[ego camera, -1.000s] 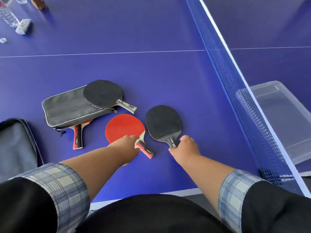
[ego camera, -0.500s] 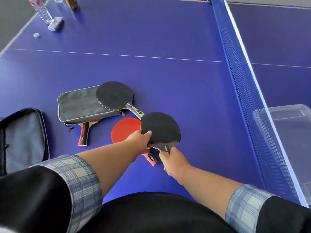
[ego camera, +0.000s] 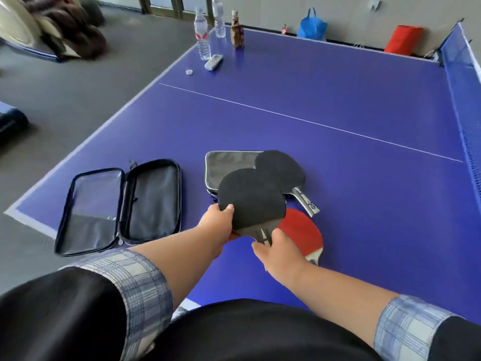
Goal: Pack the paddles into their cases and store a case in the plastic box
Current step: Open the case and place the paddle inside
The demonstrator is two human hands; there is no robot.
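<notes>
A black-faced paddle (ego camera: pixel 251 198) is lifted above the blue table (ego camera: pixel 325 100). My left hand (ego camera: pixel 218 225) grips its blade edge and my right hand (ego camera: pixel 277 247) holds its handle. A red-faced paddle (ego camera: pixel 302 231) lies flat under my right hand. Another black paddle (ego camera: pixel 279 168) rests on a closed grey case (ego camera: pixel 226 165). An unzipped black case (ego camera: pixel 119 204) lies spread open at the table's near left corner. The plastic box is out of view.
Two water bottles (ego camera: pixel 202 35), a brown bottle (ego camera: pixel 236 31), a small white object (ego camera: pixel 214 61) and a cap (ego camera: pixel 189 71) stand at the far left corner. The net (ego camera: pixel 466 100) runs along the right. Blue and red bags (ego camera: pixel 312 26) lean on the far wall.
The black paddle has been lifted off the table and carried left over the grey case, held by both hands. My view swung left, revealing the open case and losing the plastic box.
</notes>
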